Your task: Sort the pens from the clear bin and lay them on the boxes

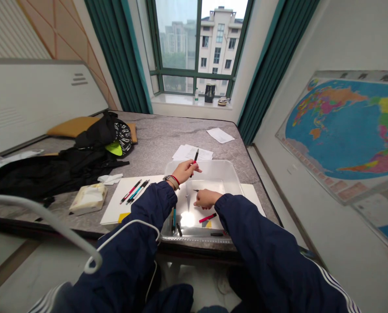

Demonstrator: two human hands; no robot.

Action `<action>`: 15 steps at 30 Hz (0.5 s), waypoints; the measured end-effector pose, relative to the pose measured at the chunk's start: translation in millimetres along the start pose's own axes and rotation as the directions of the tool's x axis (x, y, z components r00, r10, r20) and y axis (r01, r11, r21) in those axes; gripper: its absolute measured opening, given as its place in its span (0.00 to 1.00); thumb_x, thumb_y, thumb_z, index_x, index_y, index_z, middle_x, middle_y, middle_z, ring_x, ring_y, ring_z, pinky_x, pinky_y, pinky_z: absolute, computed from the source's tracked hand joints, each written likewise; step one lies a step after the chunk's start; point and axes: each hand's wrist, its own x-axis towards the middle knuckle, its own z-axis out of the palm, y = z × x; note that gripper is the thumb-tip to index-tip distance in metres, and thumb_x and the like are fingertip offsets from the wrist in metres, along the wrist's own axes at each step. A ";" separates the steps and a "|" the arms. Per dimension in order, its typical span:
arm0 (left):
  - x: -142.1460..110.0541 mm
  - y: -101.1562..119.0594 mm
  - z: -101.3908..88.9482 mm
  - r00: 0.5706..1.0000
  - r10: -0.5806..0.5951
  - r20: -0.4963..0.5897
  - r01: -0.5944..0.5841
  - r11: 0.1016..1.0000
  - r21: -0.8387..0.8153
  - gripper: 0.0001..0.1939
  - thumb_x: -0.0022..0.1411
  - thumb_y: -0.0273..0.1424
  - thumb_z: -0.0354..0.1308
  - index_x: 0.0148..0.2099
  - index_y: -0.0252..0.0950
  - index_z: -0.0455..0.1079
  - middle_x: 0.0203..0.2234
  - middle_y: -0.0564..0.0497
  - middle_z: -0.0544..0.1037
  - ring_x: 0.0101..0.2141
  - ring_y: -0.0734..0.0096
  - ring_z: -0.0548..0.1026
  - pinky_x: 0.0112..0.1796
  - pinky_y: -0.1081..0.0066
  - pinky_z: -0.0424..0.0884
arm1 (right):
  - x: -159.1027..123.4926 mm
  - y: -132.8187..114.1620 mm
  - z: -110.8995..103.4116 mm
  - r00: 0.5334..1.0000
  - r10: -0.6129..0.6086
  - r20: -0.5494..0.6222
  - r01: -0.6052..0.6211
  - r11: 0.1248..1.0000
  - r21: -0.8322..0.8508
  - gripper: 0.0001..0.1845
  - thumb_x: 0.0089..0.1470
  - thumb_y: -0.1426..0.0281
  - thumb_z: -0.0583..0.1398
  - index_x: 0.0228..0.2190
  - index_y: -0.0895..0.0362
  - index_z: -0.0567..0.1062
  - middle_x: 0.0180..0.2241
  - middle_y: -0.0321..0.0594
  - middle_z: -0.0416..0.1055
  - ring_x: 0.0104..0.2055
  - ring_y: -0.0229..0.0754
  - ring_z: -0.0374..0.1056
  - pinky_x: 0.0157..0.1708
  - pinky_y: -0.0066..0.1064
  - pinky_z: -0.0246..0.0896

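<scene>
Apparently I am partway through handling pens and loose pen parts at the clear plastic tray (232, 170), with both hands busy. My left hand (182, 171) holds a black-and-red pen (196, 155) between thumb and fingers, above the tray's far part. My right hand (207, 199) is lower, over the tray's middle, curled narrow in a pinch; a small dark piece (196, 190) pokes out to its left, too hidden to identify. As I judge it, the next move calls for a firm pinch and the two pieces lined up. The pen's long axis runs away from me toward the window, tilted slightly right, black end farthest; I cannot tell which end writes. Below, a pink barrel (208, 218) lies nearly crosswise, its right end a little farther from me.
</scene>
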 end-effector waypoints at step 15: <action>-16.2 2.2 -0.5 0.992 0.117 -0.040 -0.093 0.917 0.388 0.15 0.63 0.39 0.57 0.41 0.36 0.80 0.33 0.48 0.82 0.33 0.67 0.76 0.38 0.72 0.66 | -14.8 -19.9 25.7 0.983 -0.165 -0.086 0.130 0.939 -0.318 0.09 0.39 0.70 0.72 0.25 0.59 0.79 0.27 0.48 0.77 0.33 0.50 0.74 0.29 0.31 0.62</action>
